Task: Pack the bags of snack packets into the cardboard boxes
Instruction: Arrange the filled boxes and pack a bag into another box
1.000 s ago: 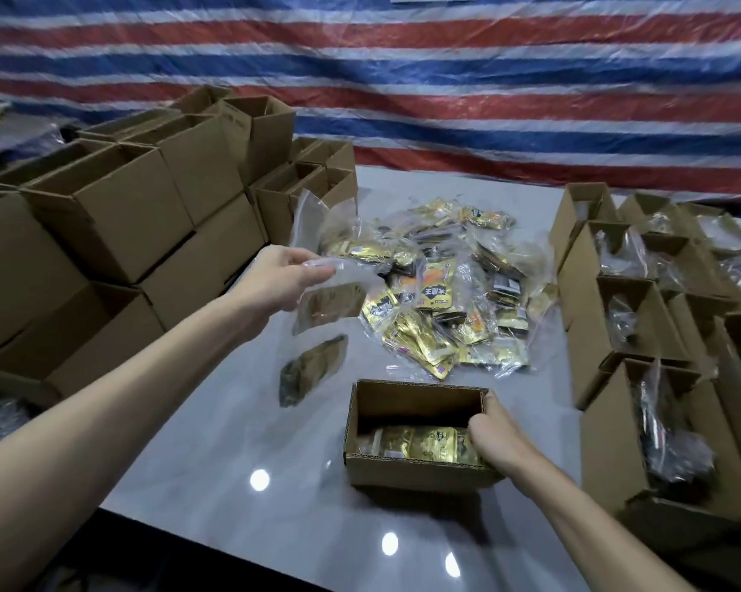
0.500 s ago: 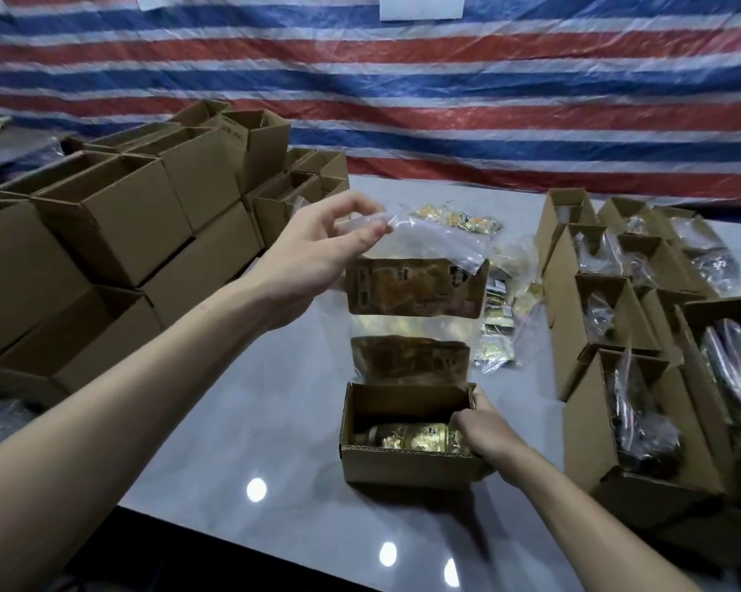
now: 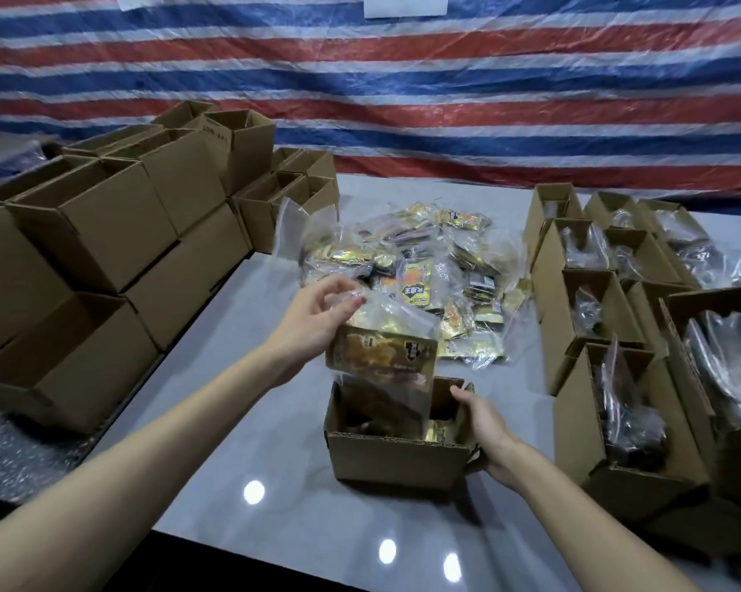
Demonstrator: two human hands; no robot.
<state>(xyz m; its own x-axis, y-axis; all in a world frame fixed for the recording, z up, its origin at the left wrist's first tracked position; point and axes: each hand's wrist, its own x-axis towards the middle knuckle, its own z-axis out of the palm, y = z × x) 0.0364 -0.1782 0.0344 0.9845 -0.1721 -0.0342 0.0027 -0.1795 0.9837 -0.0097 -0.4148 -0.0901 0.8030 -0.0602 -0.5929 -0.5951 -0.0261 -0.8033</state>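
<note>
Since half a second ago the clear bag (image 3: 381,356) has come down, and its lower end is now inside the open box (image 3: 396,452) on the table (image 3: 240,420). The left hand (image 3: 317,324) pinches the top edge of the bag with thumb and fingertips, forearm reaching in from the left. The right hand (image 3: 486,429) grips the right wall of the box, fingers curled over its rim.

A glossy grey table (image 3: 215,412) carries the work. An open cardboard box (image 3: 396,457) stands near its front edge, with a heap of clear bags of snack packets (image 3: 420,275) behind it. Empty boxes (image 3: 116,232) are stacked along the left side, and filled boxes (image 3: 607,318) stand in rows on the right.
</note>
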